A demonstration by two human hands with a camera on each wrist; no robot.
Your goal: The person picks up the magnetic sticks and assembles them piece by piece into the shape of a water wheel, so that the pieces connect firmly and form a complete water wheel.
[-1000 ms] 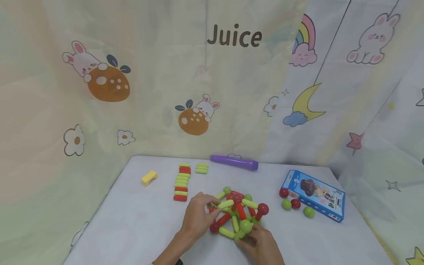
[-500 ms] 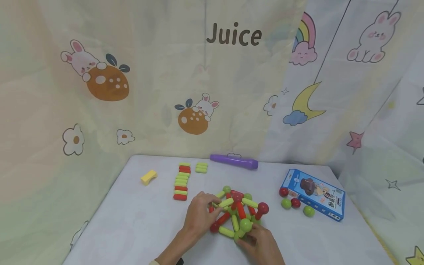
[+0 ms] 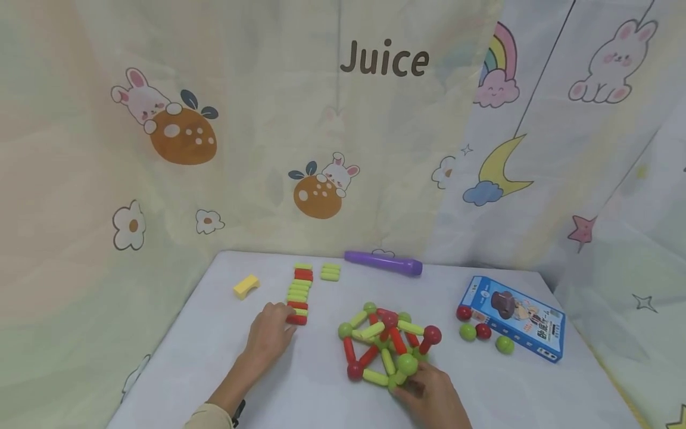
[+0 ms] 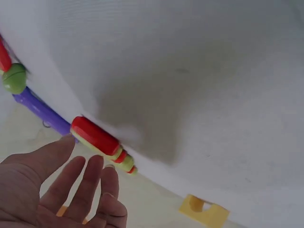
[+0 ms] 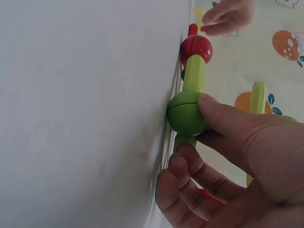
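Observation:
My left hand (image 3: 269, 330) is at the near end of a row of red and lime-green rods, fingertips right by the closest red rod (image 3: 296, 320). In the left wrist view, its fingers are loosely bent and spread beside that rod. My right hand (image 3: 435, 394) pinches a green ball (image 5: 186, 113) at the near bottom corner of a ball-and-rod construction, thumb on the ball. The construction (image 3: 388, 344) stands on the table, built of red and green balls joined by rods. A red ball (image 3: 355, 370) forms its near left corner.
At right, a blue box (image 3: 517, 319) lies with loose red and green balls (image 3: 505, 344) before it. A purple tapered stick (image 3: 383, 263) lies at the back. Further left are a yellow arch block (image 3: 246, 286) and several lime rods (image 3: 330, 273).
My left hand has let go of the construction and moved left to the row of rods. The right hand stays on the green ball. The head view has shifted slightly.

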